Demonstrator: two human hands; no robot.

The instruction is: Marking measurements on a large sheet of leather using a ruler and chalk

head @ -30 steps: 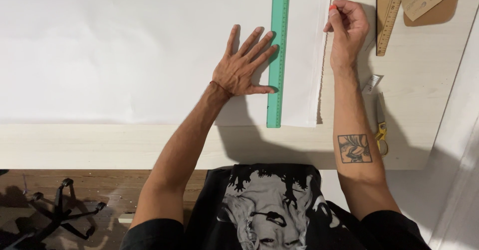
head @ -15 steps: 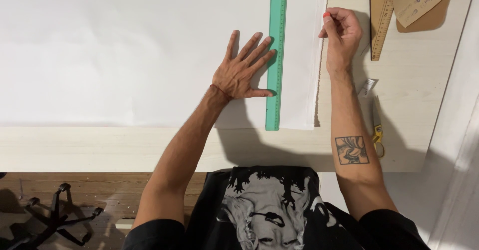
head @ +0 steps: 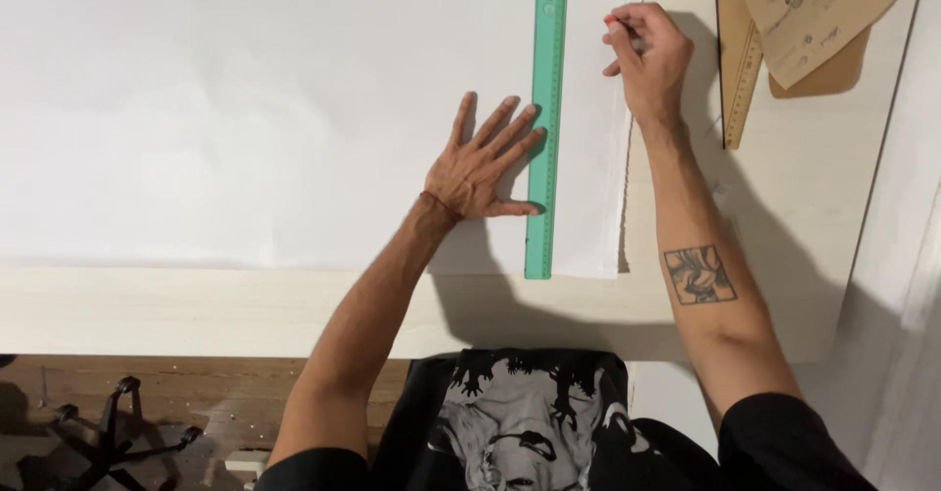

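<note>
A large white paper sheet (head: 245, 109) covers most of the pale wooden table (head: 196, 310). A long green ruler (head: 546, 128) lies lengthwise on the sheet near its right edge. My left hand (head: 482, 166) is spread flat on the paper, fingertips and thumb against the ruler's left side. My right hand (head: 647, 55) hovers right of the ruler's top end, fingers curled around a thin pencil with a red tip (head: 612, 21), over the paper's right edge.
Brown card pattern pieces (head: 814, 21) and a wooden ruler (head: 737, 79) lie at the table's top right. A white wall or panel runs along the right. A black chair base (head: 108, 432) stands on the wooden floor at lower left.
The view has shifted slightly. My right hand with the pencil has drifted a little left toward the ruler's top. My left hand stays pressed beside the ruler.
</note>
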